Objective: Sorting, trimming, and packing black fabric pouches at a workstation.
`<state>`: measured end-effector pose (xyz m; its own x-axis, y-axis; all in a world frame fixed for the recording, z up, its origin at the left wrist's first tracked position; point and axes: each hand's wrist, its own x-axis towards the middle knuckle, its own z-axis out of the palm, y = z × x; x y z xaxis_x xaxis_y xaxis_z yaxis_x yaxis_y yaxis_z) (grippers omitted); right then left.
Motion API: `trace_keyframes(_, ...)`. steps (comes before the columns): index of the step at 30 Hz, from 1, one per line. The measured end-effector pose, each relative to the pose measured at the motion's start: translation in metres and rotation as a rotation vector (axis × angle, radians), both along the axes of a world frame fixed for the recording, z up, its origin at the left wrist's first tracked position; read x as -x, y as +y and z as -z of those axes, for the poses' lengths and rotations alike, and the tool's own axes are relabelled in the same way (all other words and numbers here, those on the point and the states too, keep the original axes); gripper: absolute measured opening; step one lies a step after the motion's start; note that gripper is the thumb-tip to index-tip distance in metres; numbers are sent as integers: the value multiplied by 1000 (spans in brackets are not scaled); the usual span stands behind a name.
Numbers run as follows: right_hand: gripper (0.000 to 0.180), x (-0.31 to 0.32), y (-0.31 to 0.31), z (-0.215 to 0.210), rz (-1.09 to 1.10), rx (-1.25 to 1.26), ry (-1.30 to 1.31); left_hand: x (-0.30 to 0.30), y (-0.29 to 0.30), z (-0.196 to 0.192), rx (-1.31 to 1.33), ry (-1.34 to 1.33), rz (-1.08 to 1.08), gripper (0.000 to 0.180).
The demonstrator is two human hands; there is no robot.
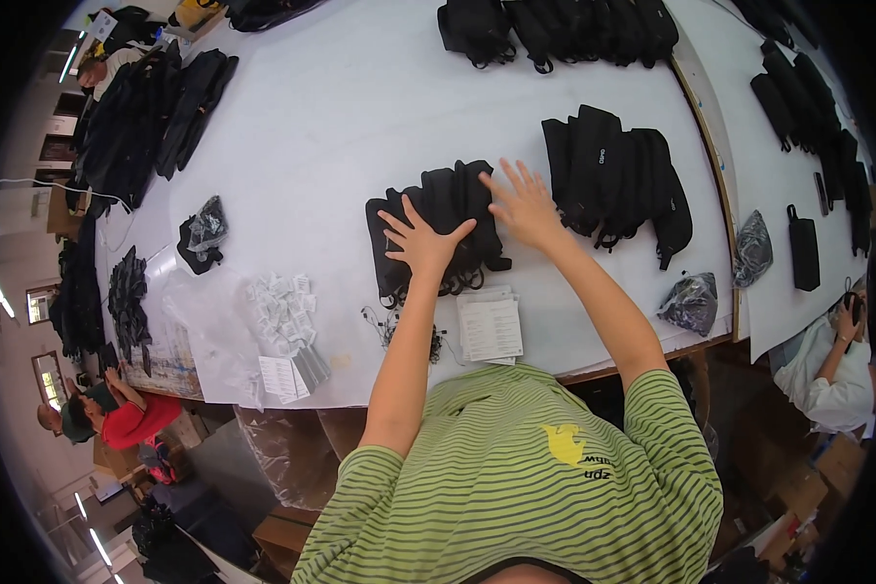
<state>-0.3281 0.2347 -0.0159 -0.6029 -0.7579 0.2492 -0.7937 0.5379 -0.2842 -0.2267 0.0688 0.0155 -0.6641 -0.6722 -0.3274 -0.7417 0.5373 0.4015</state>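
Several black fabric pouches [438, 195] lie overlapping in a row in front of me on the white table. My left hand [423, 238] rests on them with its fingers spread wide. My right hand [524, 204] is at the right end of that row, its fingers apart and nothing held in them; it looks slightly blurred. Just right of it lies another overlapping group of black pouches [613, 175]. Close to my body, a stack of white printed cards [490, 326] sits beside a small tangle of thin black cords [389, 331].
White tags [284, 311] and a card stack [297, 378] lie to the left. Clear plastic bags with dark contents [689, 304] sit near the right edge. More black pouches [560, 29] line the far side. People work at both sides, one in red [141, 417].
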Motion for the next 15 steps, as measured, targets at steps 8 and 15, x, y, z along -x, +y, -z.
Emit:
trace_keyframes(8,68,28,-34,-19,31,157,-199,-8,-7,1,24,0,-25,132)
trace_keyframes(15,61,77,-32,16,395,461,-452,1,3,2,13,-4,17,130)
